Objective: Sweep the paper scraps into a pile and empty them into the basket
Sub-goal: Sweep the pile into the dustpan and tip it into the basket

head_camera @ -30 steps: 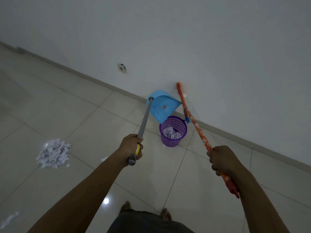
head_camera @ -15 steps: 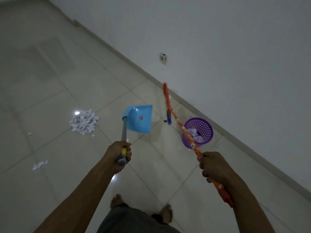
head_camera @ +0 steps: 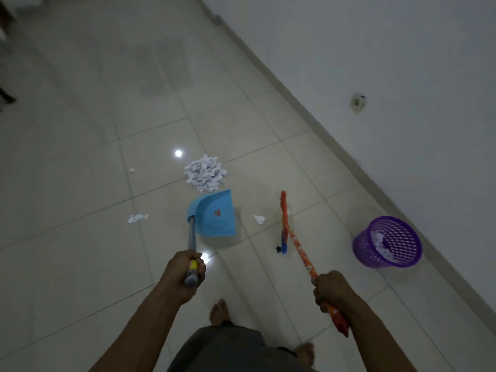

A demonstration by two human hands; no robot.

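Observation:
My left hand (head_camera: 185, 275) grips the grey handle of a blue dustpan (head_camera: 214, 213), which hangs just short of a pile of white paper scraps (head_camera: 205, 173) on the tiled floor. My right hand (head_camera: 331, 289) grips the orange patterned handle of a broom (head_camera: 285, 224), whose head points away from me right of the dustpan. A purple mesh basket (head_camera: 387, 242) with some scraps inside stands further right, near the wall.
Loose scraps lie at the left (head_camera: 137, 218), between dustpan and broom (head_camera: 259, 219), and one small bit (head_camera: 131, 171) further out. A white wall with a skirting board (head_camera: 308, 111) runs diagonally on the right. My bare feet (head_camera: 218, 311) stand on the tiles.
My view has swung left from the basket toward the pile. The dustpan has come away from over the basket and now hangs near the scraps; the broom came along with it.

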